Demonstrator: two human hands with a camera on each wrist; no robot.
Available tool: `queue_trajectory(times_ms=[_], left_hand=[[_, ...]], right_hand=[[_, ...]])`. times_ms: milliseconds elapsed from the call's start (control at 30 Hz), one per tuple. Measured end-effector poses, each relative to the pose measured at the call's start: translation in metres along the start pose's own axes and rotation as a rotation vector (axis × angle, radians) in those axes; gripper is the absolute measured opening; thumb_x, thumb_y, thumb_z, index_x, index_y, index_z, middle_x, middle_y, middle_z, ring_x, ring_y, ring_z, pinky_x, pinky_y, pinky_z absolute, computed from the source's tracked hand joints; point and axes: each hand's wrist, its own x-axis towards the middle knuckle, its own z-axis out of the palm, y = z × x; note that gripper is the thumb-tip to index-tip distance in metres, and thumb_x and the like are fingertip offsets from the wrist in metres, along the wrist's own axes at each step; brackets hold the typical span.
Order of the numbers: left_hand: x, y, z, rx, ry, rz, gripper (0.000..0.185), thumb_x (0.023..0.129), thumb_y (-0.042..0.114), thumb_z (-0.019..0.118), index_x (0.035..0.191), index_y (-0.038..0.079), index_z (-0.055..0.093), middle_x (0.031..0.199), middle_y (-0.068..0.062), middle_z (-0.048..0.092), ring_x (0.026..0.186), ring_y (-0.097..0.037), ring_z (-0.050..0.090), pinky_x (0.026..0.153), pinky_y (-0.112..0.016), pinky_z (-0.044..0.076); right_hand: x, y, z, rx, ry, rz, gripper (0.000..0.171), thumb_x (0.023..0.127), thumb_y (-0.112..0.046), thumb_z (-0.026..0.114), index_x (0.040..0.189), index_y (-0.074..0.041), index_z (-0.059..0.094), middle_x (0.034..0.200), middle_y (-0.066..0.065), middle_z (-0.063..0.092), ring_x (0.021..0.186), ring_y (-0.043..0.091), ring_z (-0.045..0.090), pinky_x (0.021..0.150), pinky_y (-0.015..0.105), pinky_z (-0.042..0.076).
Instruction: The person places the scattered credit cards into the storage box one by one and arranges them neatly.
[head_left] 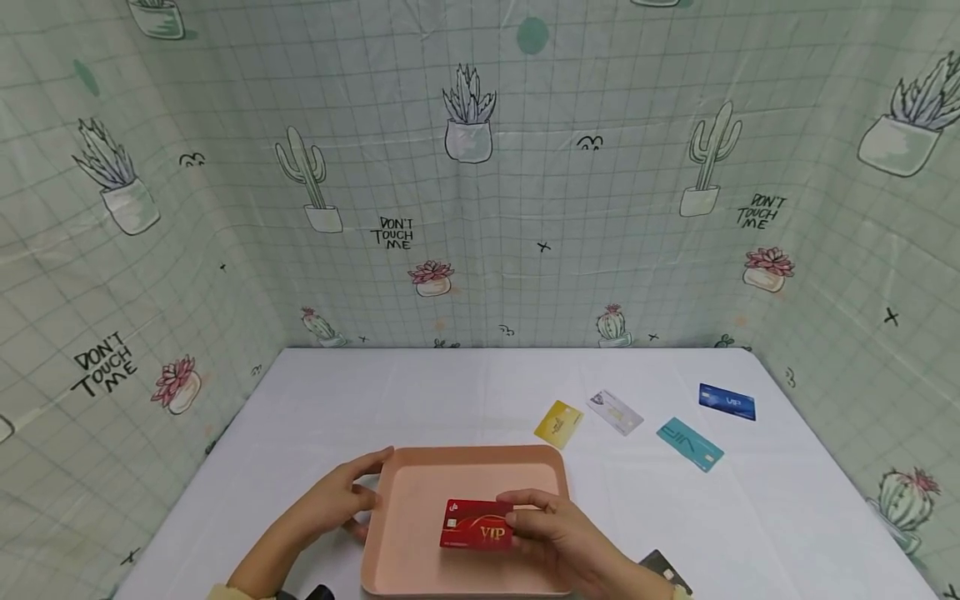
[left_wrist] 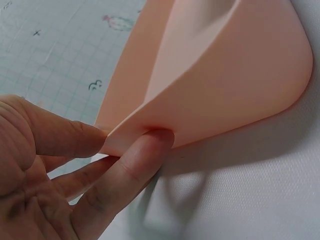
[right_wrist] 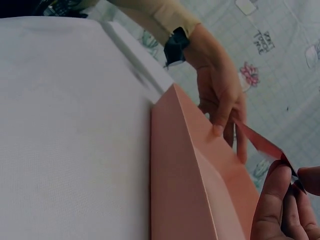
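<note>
A pink rectangular tray (head_left: 472,456) lies near the front of the white table. My left hand (head_left: 337,497) touches its left side, one finger reaching the far left corner. In the left wrist view, fingertips press the tray's outer wall (left_wrist: 225,85). Between thumb and fingers, my right hand (head_left: 558,533) pinches the right end of a red VIP card (head_left: 472,525). The card is held above the tray's floor, its printed face showing in the head view. In the right wrist view, the card (right_wrist: 261,142) appears nearly edge-on.
Right of and beyond the tray lie a yellow card (head_left: 558,425), a silver card (head_left: 615,412), a teal card (head_left: 690,444) and a blue VIP card (head_left: 727,402). A dark card (head_left: 663,568) is partly hidden by my right forearm. Patterned cloth (head_left: 525,183) surrounds the table.
</note>
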Motion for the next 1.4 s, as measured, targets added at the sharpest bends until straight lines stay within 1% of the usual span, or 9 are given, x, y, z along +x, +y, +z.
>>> queue_trajectory(times_ms=[200, 333, 500, 700, 933, 1100, 1300, 1400], left_hand=[[0.002, 0.005, 0.002, 0.029, 0.028, -0.005, 0.076, 0.087, -0.005, 0.063, 0.159, 0.001, 0.037, 0.151, -0.035, 0.043, 0.095, -0.026, 0.067, 0.056, -0.044, 0.062], [0.001, 0.007, 0.004, 0.051, 0.058, -0.046, 0.076, 0.087, -0.005, 0.064, 0.158, 0.003, 0.039, 0.150, -0.032, 0.046, 0.095, -0.026, 0.067, 0.057, -0.044, 0.062], [0.000, 0.007, 0.005, 0.063, 0.086, -0.080, 0.077, 0.085, -0.005, 0.065, 0.157, 0.006, 0.042, 0.149, -0.029, 0.049, 0.096, -0.026, 0.067, 0.057, -0.043, 0.062], [0.000, 0.008, 0.005, 0.059, 0.078, -0.079, 0.076, 0.085, -0.006, 0.064, 0.157, 0.005, 0.042, 0.150, -0.030, 0.048, 0.093, -0.025, 0.067, 0.057, -0.043, 0.063], [0.000, 0.009, 0.005, 0.053, 0.069, -0.065, 0.075, 0.086, -0.006, 0.063, 0.157, 0.004, 0.042, 0.149, -0.031, 0.047, 0.089, -0.024, 0.065, 0.057, -0.043, 0.062], [0.000, 0.009, 0.006, 0.058, 0.077, -0.077, 0.076, 0.085, -0.005, 0.065, 0.157, 0.006, 0.043, 0.149, -0.029, 0.049, 0.090, -0.024, 0.066, 0.057, -0.042, 0.063], [0.001, 0.010, 0.006, 0.058, 0.086, -0.087, 0.077, 0.084, -0.004, 0.066, 0.157, 0.006, 0.043, 0.149, -0.028, 0.049, 0.090, -0.024, 0.067, 0.058, -0.042, 0.063], [0.001, 0.010, 0.006, 0.054, 0.077, -0.078, 0.076, 0.085, -0.004, 0.065, 0.157, 0.005, 0.042, 0.150, -0.029, 0.048, 0.091, -0.024, 0.067, 0.058, -0.043, 0.063]], right_hand=[[0.002, 0.005, 0.009, 0.067, -0.033, 0.026, 0.035, 0.098, -0.015, 0.067, 0.130, -0.001, 0.064, 0.127, 0.012, 0.066, 0.100, 0.018, 0.067, 0.083, 0.022, 0.061], [0.004, 0.011, 0.014, 0.086, -0.044, 0.050, 0.034, 0.098, -0.013, 0.067, 0.129, -0.001, 0.064, 0.130, 0.014, 0.064, 0.096, 0.016, 0.068, 0.081, 0.021, 0.061], [0.006, 0.013, 0.020, 0.045, -0.029, 0.056, 0.036, 0.097, -0.013, 0.068, 0.129, 0.001, 0.064, 0.131, 0.015, 0.063, 0.095, 0.016, 0.068, 0.081, 0.022, 0.062], [0.015, 0.013, 0.027, 0.003, -0.017, 0.037, 0.038, 0.095, -0.011, 0.069, 0.130, 0.002, 0.063, 0.130, 0.016, 0.064, 0.093, 0.015, 0.068, 0.079, 0.022, 0.062], [0.020, 0.012, 0.034, 0.037, -0.033, 0.014, 0.036, 0.096, -0.008, 0.068, 0.130, 0.003, 0.064, 0.132, 0.017, 0.062, 0.096, 0.016, 0.067, 0.079, 0.021, 0.061], [0.023, 0.017, 0.039, 0.036, -0.039, 0.026, 0.034, 0.096, -0.008, 0.068, 0.128, 0.003, 0.066, 0.129, 0.014, 0.065, 0.097, 0.017, 0.067, 0.080, 0.022, 0.062], [0.027, 0.024, 0.047, -0.031, -0.017, 0.027, 0.033, 0.096, -0.010, 0.068, 0.127, 0.002, 0.067, 0.125, 0.011, 0.068, 0.097, 0.019, 0.067, 0.082, 0.026, 0.063], [0.030, 0.025, 0.049, -0.056, -0.012, 0.028, 0.033, 0.095, -0.009, 0.068, 0.125, 0.003, 0.068, 0.124, 0.011, 0.068, 0.096, 0.019, 0.068, 0.082, 0.027, 0.063]])
